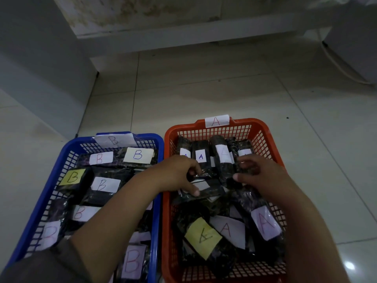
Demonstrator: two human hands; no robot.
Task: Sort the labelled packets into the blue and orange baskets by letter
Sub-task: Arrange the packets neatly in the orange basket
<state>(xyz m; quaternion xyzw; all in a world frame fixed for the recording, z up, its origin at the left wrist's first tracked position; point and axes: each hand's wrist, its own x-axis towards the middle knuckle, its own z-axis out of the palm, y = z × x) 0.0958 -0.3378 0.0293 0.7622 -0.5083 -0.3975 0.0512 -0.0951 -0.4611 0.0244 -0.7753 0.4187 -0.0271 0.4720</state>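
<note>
The orange basket (263,127), tagged A, stands on the right and holds several dark packets with A labels. The blue basket (61,152), tagged B, stands on the left with several B-labelled packets. Both my hands reach into the middle of the orange basket. My left hand (179,172) pinches a dark packet (206,188) with a white label, thumb underneath it. My right hand (257,172) curls its fingers round an upright dark packet (226,172) in the back row. A yellow A label (203,237) lies on a packet at the front.
Both baskets stand side by side on a pale tiled floor (204,94). A white ledge and wall run behind them. A white cable (338,66) trails on the floor at the far right.
</note>
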